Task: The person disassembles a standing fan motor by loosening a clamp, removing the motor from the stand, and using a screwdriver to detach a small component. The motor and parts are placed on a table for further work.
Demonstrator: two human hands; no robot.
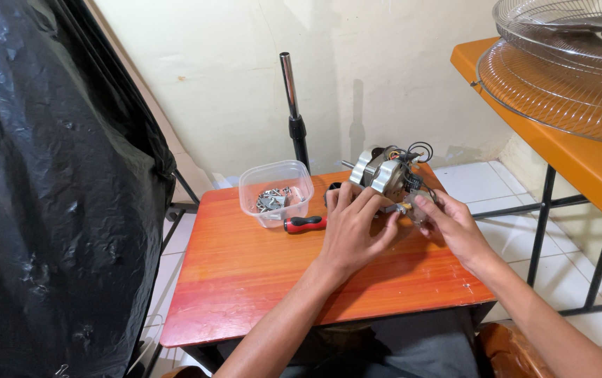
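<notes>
A fan motor [387, 172] with a grey metal housing, black wires and a short shaft stands at the far right of a small orange wooden table [245, 273]. My left hand [354, 227] rests against the motor's near side, fingers curled on its lower body. My right hand [449, 224] touches the motor's right side, fingertips pinching a small part near the wires. A screwdriver with a red and black handle [304, 224] lies just left of my left hand, its shaft hidden under the hand.
A clear plastic tub [275, 192] with several screws and metal bits sits at the table's far left. A chrome and black pole [293, 112] rises behind the table. Wire fan guards [560, 77] lie on an orange table at right. Black plastic sheeting [49, 189] hangs at left.
</notes>
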